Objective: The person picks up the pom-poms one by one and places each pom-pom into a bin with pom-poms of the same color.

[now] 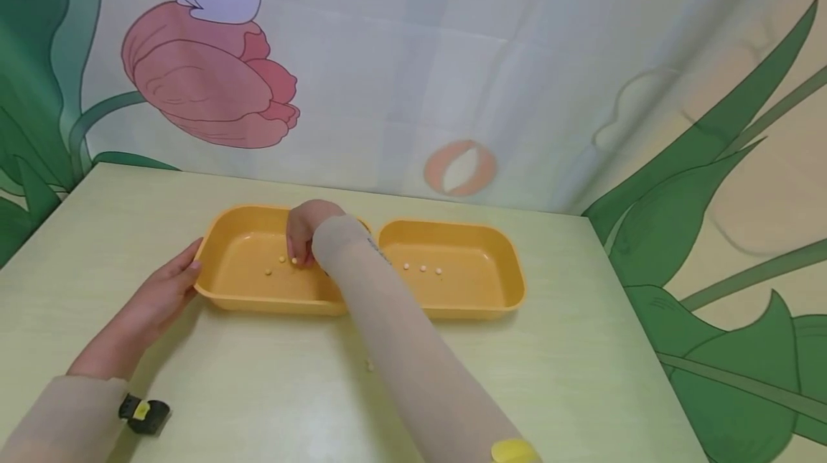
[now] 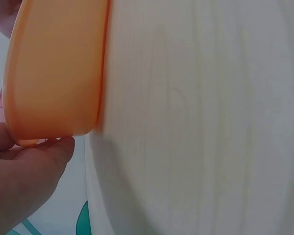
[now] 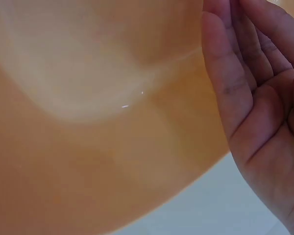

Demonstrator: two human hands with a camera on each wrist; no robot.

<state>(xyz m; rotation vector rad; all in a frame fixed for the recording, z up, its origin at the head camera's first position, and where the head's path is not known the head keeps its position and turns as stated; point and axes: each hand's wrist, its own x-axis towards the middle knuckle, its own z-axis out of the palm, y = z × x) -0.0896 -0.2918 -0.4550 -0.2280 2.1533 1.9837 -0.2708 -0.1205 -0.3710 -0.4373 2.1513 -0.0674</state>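
Observation:
On the table stand two shallow orange-yellow trays, a left tray [image 1: 226, 289] and a right tray [image 1: 491, 307]. My left hand [image 1: 169, 287] grips the left end of the left tray, thumb and fingers at its rim; the left wrist view shows the tray's outer wall [image 2: 59, 68] with fingers [image 2: 49, 156] at its end. My right hand [image 1: 304, 230] reaches down inside the left tray, fingers bent and fingertips low. One small pale yellow ball [image 1: 293, 260] shows at those fingertips. Other balls [image 1: 268, 272] lie just left of them. In the right wrist view, the fingertips run past the top edge.
Three small whitish balls [image 1: 423, 268] lie in a row in the right tray. A small pale piece [image 1: 370, 365] lies on the table [image 1: 271, 391] in front, beside the right sleeve. A printed curtain [image 1: 362, 90] hangs behind the table's back edge.

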